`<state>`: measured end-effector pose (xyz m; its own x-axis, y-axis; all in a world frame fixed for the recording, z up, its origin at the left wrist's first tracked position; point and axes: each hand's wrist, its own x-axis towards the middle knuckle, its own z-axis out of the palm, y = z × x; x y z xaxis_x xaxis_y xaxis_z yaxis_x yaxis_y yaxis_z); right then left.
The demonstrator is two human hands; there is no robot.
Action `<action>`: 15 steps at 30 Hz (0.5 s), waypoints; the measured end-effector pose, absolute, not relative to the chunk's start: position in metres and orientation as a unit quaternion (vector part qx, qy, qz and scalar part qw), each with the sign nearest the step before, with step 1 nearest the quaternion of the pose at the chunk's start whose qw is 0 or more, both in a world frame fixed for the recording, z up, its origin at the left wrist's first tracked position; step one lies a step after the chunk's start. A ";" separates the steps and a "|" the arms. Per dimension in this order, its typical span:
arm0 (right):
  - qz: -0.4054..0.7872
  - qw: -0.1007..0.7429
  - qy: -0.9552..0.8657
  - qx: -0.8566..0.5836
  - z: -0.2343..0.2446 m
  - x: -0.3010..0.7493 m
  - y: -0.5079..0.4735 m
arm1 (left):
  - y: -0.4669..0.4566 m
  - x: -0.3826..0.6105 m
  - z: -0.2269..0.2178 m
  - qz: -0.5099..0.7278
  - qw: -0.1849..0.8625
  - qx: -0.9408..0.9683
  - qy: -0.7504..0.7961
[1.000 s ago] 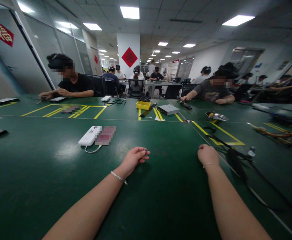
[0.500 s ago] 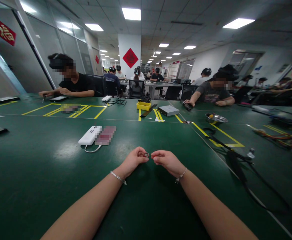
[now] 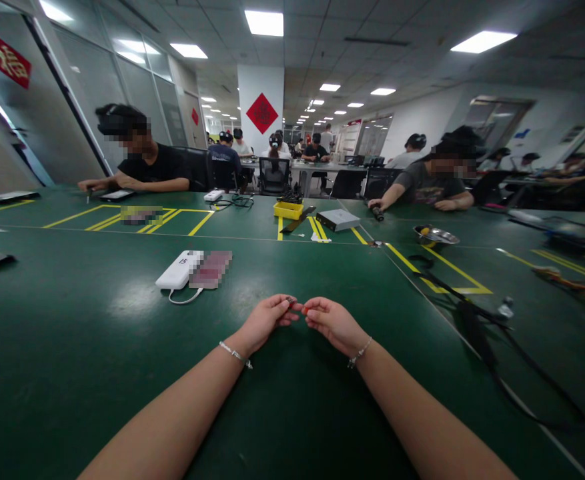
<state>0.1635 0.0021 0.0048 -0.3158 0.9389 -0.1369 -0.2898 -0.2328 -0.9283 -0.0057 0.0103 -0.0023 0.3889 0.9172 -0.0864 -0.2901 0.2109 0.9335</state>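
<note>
My left hand [image 3: 266,321] is just above the green table [image 3: 97,373], thumb and index finger closed on a small shiny metallic piece [image 3: 291,301]. It is too small for me to tell its kind. Facing it, my right hand [image 3: 336,325] pinches a tiny orange-red piece [image 3: 305,309], mostly covered by the fingertips. The fingertips of both hands nearly meet; whether they touch I cannot tell. A bracelet circles each wrist.
Left of my hands lie a white power bank [image 3: 179,270] and a blurred-out phone [image 3: 211,269], joined by a cable. Farther back are a yellow tray [image 3: 288,211], a grey box [image 3: 338,220] and a metal bowl [image 3: 442,236]. A black strap [image 3: 475,333] lies right. Two people sit across.
My left hand has turned, its lower fingers now reaching out toward my right hand. The metallic piece sits higher, at the thumb and index finger. My right hand has barely moved.
</note>
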 end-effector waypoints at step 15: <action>0.746 0.447 -0.375 -0.320 0.007 0.166 0.002 | 0.011 -0.005 -0.003 0.491 0.642 0.494 0.321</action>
<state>0.1661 0.0022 0.0066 -0.3954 0.9074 -0.1424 -0.4267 -0.3188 -0.8464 -0.0052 0.0105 -0.0027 0.3119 0.9473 0.0726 -0.3124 0.0301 0.9495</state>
